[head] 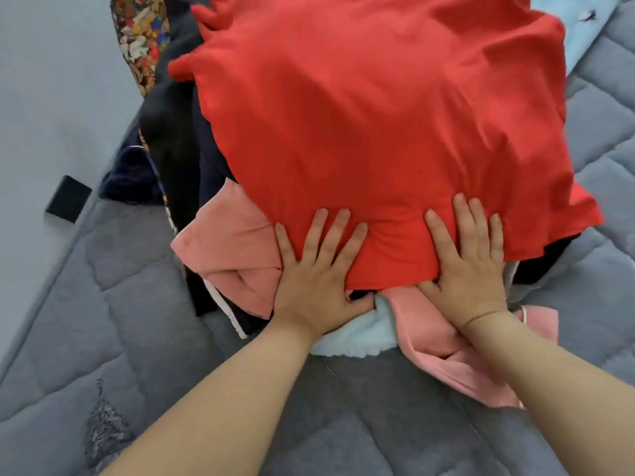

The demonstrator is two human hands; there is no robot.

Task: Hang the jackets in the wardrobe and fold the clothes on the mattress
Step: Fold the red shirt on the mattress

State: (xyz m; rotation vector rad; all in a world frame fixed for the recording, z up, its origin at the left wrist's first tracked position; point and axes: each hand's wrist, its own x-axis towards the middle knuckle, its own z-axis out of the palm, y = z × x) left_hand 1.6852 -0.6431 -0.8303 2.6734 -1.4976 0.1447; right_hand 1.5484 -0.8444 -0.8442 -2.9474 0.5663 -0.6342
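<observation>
Both hands lay flat and spread on the near edge of a red garment (378, 132), the left hand (318, 266) and the right hand (469, 259) side by side with straight fingers pressing down, neither gripping anything. Beneath everything stretched the grey quilted mattress (144, 321), its left edge running along a pale floor (51, 97) where a small black object (68, 198) sat near the mattress edge. The red garment, the largest piece in view, was spread over a heap of unsorted clothing and hid much of it. Dark clothes (178, 142), black and navy, bulged out from under its left side, and whether any of these were jackets could not be told. A pink garment (230, 242) lay crumpled just left of the left hand, and more pink cloth (443, 341) trailed out under the right wrist; whether the two belonged to one piece was unclear. Light blue fabric (577, 15) showed at the far right corner, a pale blue fleecy item (354, 334) poked out between the wrists, and a multicoloured patterned cloth (142, 39) lay at the far left. No wardrobe and no folded stack appeared in view, so the work looked to be at an early stage, with the red piece apparently being smoothed for folding and nearly the whole heap yet to be folded or hung.
</observation>
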